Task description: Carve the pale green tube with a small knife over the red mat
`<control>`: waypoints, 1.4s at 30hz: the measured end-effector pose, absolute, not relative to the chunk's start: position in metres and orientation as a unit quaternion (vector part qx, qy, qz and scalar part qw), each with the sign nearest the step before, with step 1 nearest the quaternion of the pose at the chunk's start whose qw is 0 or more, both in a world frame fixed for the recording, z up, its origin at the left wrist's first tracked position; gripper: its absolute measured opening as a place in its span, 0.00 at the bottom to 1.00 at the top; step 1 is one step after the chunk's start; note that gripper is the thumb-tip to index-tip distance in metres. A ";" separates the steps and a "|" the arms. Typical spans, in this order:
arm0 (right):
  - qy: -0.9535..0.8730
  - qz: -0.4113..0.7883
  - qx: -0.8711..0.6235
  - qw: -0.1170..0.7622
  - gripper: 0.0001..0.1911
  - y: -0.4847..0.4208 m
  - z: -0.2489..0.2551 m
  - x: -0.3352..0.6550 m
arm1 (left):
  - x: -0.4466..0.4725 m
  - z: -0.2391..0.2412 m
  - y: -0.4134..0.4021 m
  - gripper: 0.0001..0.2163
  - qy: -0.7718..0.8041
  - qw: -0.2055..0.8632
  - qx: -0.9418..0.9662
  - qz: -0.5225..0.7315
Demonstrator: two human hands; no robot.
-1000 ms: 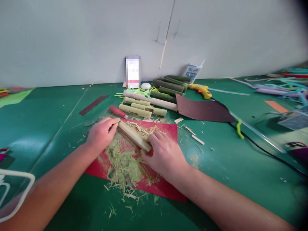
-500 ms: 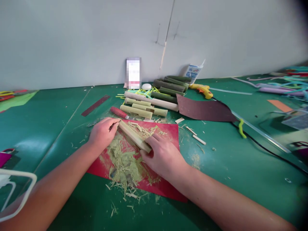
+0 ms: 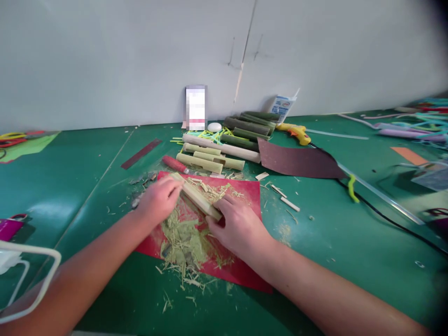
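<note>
From the head camera, a pale bamboo stick (image 3: 198, 198) lies slanted across a red sheet (image 3: 245, 191) on the green desk (image 3: 70, 177). The left hand (image 3: 159, 200) is blurred; its fingers curl over the stick's far end, gripping it. The right hand (image 3: 238, 226) has its fingers closed around the stick's near end, pressing it down onto the sheet. Under and in front of the stick sits a heap of greenish shavings (image 3: 184, 238). Behind the sheet lie a red-handled knife (image 3: 174, 164), a row of bamboo pieces (image 3: 217, 149), a dark sandpaper sheet (image 3: 297, 161) and a yellow glue gun (image 3: 297, 133).
</note>
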State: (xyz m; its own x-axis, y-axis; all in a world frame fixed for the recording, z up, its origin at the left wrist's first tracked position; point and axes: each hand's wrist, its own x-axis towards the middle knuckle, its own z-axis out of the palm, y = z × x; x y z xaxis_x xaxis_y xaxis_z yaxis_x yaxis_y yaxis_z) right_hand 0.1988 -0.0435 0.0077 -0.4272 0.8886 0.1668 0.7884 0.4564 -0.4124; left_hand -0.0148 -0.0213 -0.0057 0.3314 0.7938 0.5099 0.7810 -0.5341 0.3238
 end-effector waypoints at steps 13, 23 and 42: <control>-0.835 0.138 -0.501 0.181 0.05 -0.043 0.008 0.198 | -0.003 -0.004 -0.032 0.09 0.439 0.077 0.856 0.263; -0.832 0.137 -0.509 0.174 0.05 -0.042 0.010 0.200 | 0.000 -0.002 -0.035 0.10 0.437 0.094 0.853 0.271; -0.821 0.146 -0.519 0.186 0.04 -0.043 0.011 0.199 | -0.002 -0.003 -0.029 0.09 0.468 0.052 0.818 0.330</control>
State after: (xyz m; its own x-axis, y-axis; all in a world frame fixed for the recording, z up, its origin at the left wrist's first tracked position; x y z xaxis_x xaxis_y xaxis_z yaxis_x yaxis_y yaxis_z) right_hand 0.1988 -0.0425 0.0113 -0.3922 0.9069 0.1538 0.7985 0.4187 -0.4326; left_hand -0.0019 -0.0287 -0.0026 0.3447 0.7997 0.4916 0.7317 -0.5570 0.3930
